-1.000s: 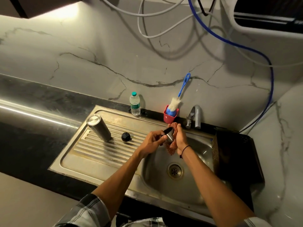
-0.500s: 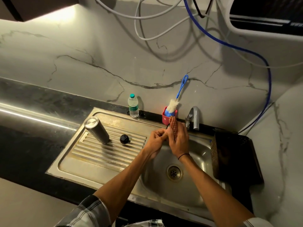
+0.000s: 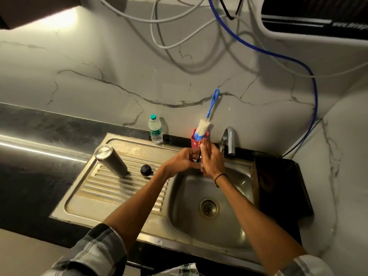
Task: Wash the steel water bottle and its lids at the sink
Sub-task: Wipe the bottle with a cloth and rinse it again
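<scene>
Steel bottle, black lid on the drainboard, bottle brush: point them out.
steel bottle (image 3: 111,163): head view, middle of its side wall.
black lid (image 3: 146,170): head view, centre of its top.
bottle brush (image 3: 203,128): head view, white bristle head above the red holder.

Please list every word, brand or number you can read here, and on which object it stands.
None can be read with certainty.
Plastic bottle: green label print, too small.
Dark appliance, top right corner: white lettering, cut off and blurred.
Steel bottle, black lid: no visible text.

Plaid grey-white shirt sleeves pushed above elbows; thin black band round right wrist; forearms bare
</scene>
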